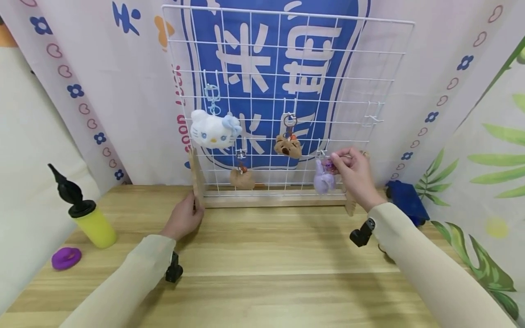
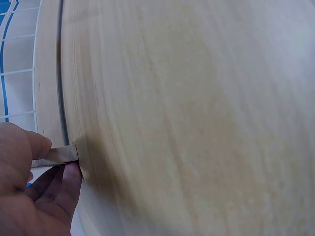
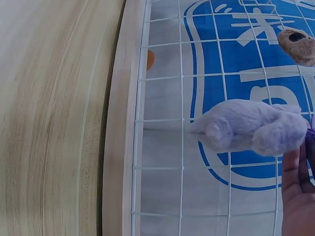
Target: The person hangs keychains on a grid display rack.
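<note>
My left hand [image 1: 185, 217] pinches the wooden foot [image 2: 59, 155] at the left end of a white wire grid rack [image 1: 280, 195], thumb above and fingers below in the left wrist view. At the lower right of the grid, my right hand [image 1: 356, 172] pinches the purple top part of a lilac plush keychain [image 1: 324, 181], beside a white hook [image 1: 321, 153]. The plush body hangs below the fingers [image 3: 291, 172] in front of the wires. Whether its ring sits on the hook is hidden by the fingers.
A white cat-face plush [image 1: 213, 132], a brown bear keychain [image 1: 288, 146] and a tan plush [image 1: 242, 179] hang on the grid. A bare hook [image 1: 372, 119] is at upper right. A yellow pump [image 1: 96, 228], purple ring [image 1: 66, 258] and dark blue item [image 1: 406, 200] lie on the table.
</note>
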`<state>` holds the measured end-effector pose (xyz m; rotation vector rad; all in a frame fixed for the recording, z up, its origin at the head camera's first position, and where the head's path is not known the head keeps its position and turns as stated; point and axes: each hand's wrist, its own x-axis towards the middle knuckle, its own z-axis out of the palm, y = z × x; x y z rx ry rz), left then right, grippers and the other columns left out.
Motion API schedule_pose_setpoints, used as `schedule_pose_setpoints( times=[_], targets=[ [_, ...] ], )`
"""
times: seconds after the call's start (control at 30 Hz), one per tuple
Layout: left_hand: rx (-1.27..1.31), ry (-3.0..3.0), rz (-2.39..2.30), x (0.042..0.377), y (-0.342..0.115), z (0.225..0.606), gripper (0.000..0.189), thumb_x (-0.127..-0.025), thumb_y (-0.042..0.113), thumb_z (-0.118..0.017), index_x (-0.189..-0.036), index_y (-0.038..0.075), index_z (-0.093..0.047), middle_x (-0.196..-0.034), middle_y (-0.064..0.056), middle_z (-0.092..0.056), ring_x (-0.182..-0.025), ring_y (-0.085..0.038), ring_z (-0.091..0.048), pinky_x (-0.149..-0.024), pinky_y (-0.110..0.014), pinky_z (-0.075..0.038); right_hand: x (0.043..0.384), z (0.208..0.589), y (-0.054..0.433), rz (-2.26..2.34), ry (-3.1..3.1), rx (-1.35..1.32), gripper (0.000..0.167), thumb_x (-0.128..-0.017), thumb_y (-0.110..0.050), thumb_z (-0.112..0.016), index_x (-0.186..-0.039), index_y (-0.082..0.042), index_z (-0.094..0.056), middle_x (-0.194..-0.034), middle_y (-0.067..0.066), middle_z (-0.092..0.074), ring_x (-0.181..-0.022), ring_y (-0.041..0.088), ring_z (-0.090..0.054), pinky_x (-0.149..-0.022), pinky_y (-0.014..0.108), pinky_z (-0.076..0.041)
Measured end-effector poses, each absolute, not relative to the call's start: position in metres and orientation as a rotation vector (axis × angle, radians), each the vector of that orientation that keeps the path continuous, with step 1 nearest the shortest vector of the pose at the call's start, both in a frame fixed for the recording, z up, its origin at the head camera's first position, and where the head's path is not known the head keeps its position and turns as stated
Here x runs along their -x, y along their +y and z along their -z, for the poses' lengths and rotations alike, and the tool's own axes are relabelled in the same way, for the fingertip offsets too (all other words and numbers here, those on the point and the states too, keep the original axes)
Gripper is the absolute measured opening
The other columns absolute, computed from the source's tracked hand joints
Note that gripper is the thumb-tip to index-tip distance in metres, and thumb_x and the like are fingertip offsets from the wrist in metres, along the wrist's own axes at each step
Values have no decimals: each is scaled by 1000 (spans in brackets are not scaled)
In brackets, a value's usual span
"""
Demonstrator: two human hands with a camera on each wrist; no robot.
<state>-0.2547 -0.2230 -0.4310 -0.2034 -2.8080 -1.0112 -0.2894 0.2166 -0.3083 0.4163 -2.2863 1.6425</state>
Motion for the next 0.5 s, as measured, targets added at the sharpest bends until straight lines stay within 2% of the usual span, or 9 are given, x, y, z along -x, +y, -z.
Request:
schedule_pose_setpoints(
  times=[0.2,0.33,0.5],
  targets=[
    [208,-2788,994,256,-223,431,48,-101,5,-55,-142,-17,-40,-119,-38,-65,-93,-35,-64,-78,-48,-57,293,308,214,-1664,-2319,-380,23,-109,-17,-55,-118,4,-53,-112,15,-80,-81,0,-71,-77,16,-60],
    [203,-2794,994,256,-223,432,49,-101,5,-55,-142,-17,-40,-120,-37,-64,-93,-35,-64,-79,-47,-57,294,310,212,-1657,-2361,-345,18,-109,-16,-53,-116,1,-53,-119,24,-76,-81,1,-70,-77,17,-60],
    [197,-2806,1006,257,-224,432,50,-102,5,-54,-144,-17,-39,-124,-39,-63,-97,-36,-65,-82,-50,-59,293,312,209,-1670,-2383,-333,23,-110,-15,-51,-119,6,-53,-128,34,-68,-84,1,-69,-77,17,-60]
  ],
)
